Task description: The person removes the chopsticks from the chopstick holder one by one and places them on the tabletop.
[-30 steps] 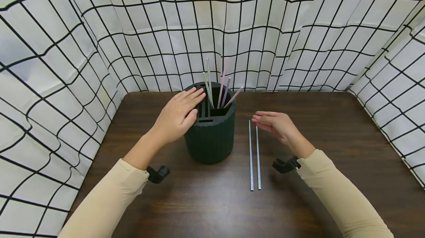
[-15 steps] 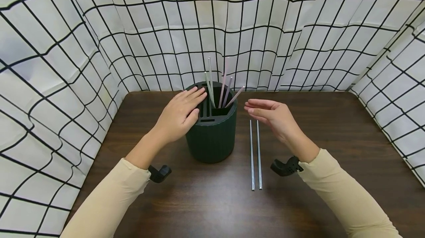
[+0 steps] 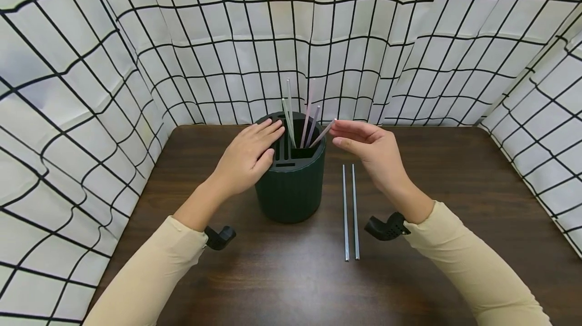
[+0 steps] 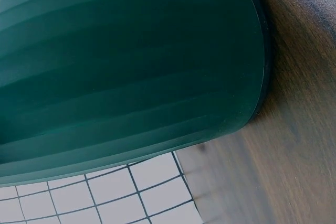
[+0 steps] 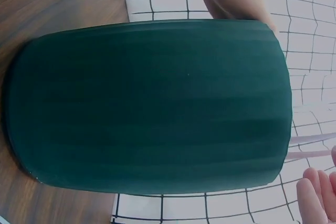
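Observation:
A dark green ribbed utensil holder [image 3: 290, 189] with a slotted black top stands upright on the table. Several thin pale sticks [image 3: 303, 125], like chopsticks, lean in its large opening; the rightmost pinkish stick [image 3: 324, 133] tilts out over the rim. My left hand [image 3: 247, 154] rests on the left of the top, fingers extended. Beside the pinkish stick's upper end is my right hand [image 3: 375, 149], thumb and fingers apart; whether a fingertip touches the stick is unclear. In the right wrist view, some fingers [image 5: 317, 195] show at the right edge.
Two silver chopsticks [image 3: 350, 215] lie side by side on the brown wooden table [image 3: 282, 285], right of the holder and below my right hand. White cloth with a black grid [image 3: 345, 53] encloses the back and sides.
My right hand has risen from above the silver chopsticks, moving up and left to the pinkish stick's end, and its thumb and fingers have spread. My left hand stays on the holder.

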Motion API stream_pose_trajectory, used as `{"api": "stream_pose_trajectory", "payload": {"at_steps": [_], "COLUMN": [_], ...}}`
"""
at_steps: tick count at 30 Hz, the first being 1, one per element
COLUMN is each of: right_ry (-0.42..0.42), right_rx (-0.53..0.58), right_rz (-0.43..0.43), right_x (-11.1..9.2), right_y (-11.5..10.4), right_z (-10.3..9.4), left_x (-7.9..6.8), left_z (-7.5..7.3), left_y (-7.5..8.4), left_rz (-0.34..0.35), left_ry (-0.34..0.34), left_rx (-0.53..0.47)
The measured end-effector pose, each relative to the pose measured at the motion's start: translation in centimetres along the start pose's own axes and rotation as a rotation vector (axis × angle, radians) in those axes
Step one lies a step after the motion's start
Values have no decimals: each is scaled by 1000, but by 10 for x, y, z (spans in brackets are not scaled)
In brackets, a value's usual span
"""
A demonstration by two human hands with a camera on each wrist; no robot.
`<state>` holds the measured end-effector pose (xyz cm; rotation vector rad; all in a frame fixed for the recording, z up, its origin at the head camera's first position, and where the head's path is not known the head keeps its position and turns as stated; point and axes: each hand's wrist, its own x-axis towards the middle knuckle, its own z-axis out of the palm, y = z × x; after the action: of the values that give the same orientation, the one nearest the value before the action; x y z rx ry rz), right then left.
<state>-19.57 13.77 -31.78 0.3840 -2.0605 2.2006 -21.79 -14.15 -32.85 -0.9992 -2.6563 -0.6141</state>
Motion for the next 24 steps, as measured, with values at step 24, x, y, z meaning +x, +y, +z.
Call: {"api": "stream_pose_trajectory", "payload": {"at_steps": [24], "right_ry": [36], "right_rx": [-28], "right_rz": [-78], "right_x": [11], "right_y": [0], "right_z": [20], "left_x": [1], "left_z": [2], "left_y": [0], "left_rz": [4], "left_ry": [18], "left_rx": [-1]}}
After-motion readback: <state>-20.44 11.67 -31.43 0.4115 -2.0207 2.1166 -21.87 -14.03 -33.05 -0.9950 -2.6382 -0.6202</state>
